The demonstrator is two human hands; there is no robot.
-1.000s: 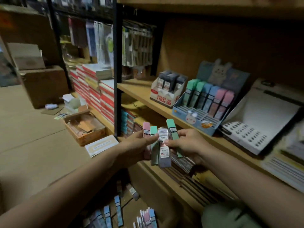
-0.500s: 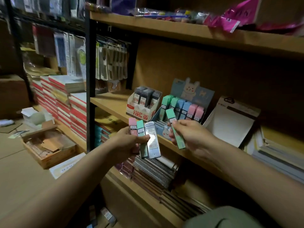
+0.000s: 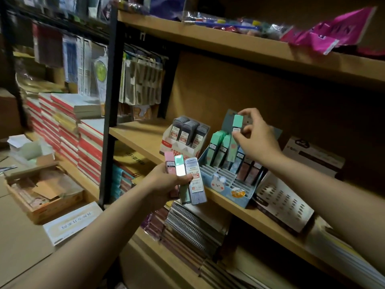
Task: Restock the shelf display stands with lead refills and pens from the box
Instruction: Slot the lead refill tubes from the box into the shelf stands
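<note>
On the middle shelf (image 3: 143,135) sits the blue rabbit display stand (image 3: 227,184), its back row part filled. Her right hand (image 3: 257,138) pinches a green lead refill case (image 3: 234,138) upright, its lower end among the back-row cases. Her left hand (image 3: 166,181) grips a fan of three cases (image 3: 185,178), thumb across them. If the green case misses its slot, it may topple neighbours; the loose fan could slip.
</note>
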